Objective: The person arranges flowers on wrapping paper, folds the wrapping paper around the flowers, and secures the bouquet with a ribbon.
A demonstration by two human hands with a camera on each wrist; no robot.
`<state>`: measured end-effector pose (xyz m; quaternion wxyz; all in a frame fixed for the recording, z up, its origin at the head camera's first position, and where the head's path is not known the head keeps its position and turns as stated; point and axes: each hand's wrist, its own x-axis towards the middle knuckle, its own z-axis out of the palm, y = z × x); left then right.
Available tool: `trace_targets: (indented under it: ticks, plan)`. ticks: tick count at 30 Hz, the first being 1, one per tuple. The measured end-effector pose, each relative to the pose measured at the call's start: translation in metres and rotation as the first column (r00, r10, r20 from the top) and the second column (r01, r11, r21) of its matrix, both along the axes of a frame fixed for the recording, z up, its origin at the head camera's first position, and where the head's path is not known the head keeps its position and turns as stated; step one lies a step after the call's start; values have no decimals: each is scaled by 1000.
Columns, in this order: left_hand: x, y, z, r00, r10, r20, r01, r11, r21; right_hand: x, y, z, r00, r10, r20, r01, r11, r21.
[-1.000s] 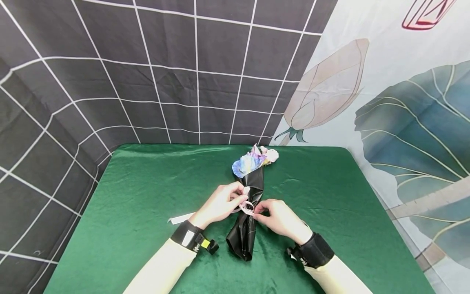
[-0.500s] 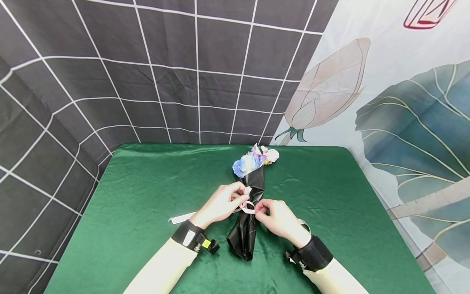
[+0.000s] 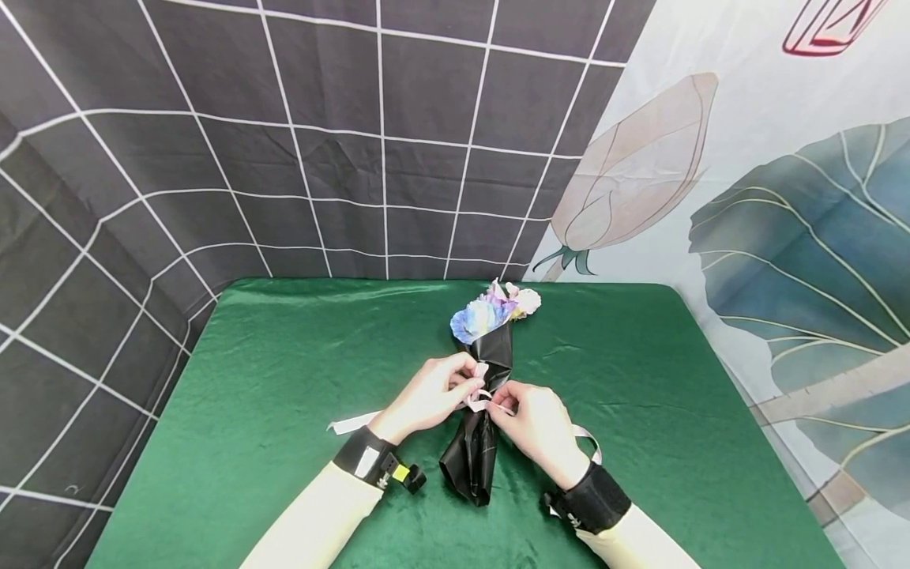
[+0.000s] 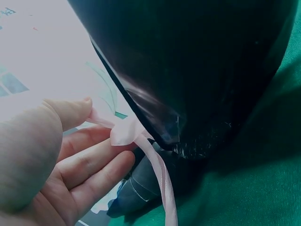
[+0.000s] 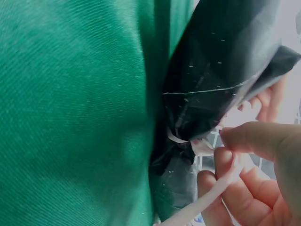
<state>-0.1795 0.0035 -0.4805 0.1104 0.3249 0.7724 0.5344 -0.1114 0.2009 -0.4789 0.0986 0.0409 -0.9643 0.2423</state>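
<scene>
Head view: bouquet point(image 3: 482, 395) lies mid-counter point(image 3: 270, 379), long axis running from near edge to far edge. Left hand point(image 3: 426, 395) and right hand point(image 3: 536, 427) flank its waist equally close, each seemingly pinching pink ribbon point(image 3: 482, 403).

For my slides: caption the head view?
Both hands, left hand and right hand, pinch a pink ribbon around a black-wrapped bouquet.

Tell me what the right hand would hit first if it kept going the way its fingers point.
Most likely the left hand. The right hand points up and left across the pink ribbon it pinches at the black wrap's waist; the left fingertips sit just beyond. Depth is unclear.
</scene>
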Motion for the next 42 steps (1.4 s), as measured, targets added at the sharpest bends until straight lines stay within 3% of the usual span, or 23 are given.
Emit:
trace_targets:
  ticks: [8, 14, 26, 30, 38, 42]
  plan:
    - [3, 2, 3, 1000, -3, 2, 3, 1000, -6, -8, -4, -12, 994, -25, -104, 35, 994, 100]
    - [3, 4, 0, 999, -34, 26, 34, 999, 1, -15, -5, -21, 990, 19, -143, -2, 992, 123]
    - [4, 2, 1, 997, -25, 71, 24, 999, 27, -20, -1, -26, 965, 89, -247, -48, 985, 164]
    - [5, 2, 2, 998, -24, 64, 23, 1000, 20, -20, -2, -25, 978, 64, -200, -24, 980, 198]
    - [8, 3, -4, 997, -40, 61, 38, 999, 39, -20, -4, -20, 999, -37, 3, 35, 964, 263]
    - [7, 1, -5, 997, -33, 65, 30, 999, 45, -20, -3, -21, 1000, -18, 17, 14, 968, 252]
